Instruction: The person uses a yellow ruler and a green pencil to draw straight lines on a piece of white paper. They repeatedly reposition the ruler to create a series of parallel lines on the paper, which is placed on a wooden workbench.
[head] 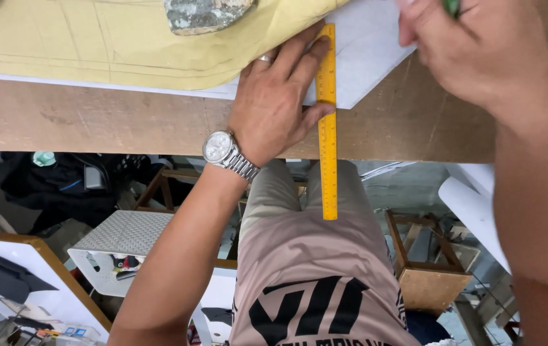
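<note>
The left hand (273, 102) lies flat, fingers spread, its grip pressed down on a yellow ruler (328, 122) rather than closed around it: the fingertips and thumb bear on the ruler's left edge and pin it to the white sheet (367, 57) below. A ring sits on one finger and a silver watch (223, 150) on the wrist. The ruler runs straight from far to near, its far end on the sheet, its middle crossing the bare brown worktop (94, 122), and its near end hanging out past the worktop's edge above the person's lap. The right hand (473, 45) is just right of the ruler's far end, over the sheet's right side, its grip closed on a green pen (452, 6) of which only a small bit shows at the top edge; where the tip meets the sheet cannot be seen. Left of the left hand a yellow paper pattern (126, 45) with faint pencilled lines overlaps the sheet, and a grey, mottled stone (203, 14) rests on the pattern at the far edge. Below the worktop, on the near side, a white perforated stool (126, 237) stands to the left and a small wooden box (431, 282) to the right.
</note>
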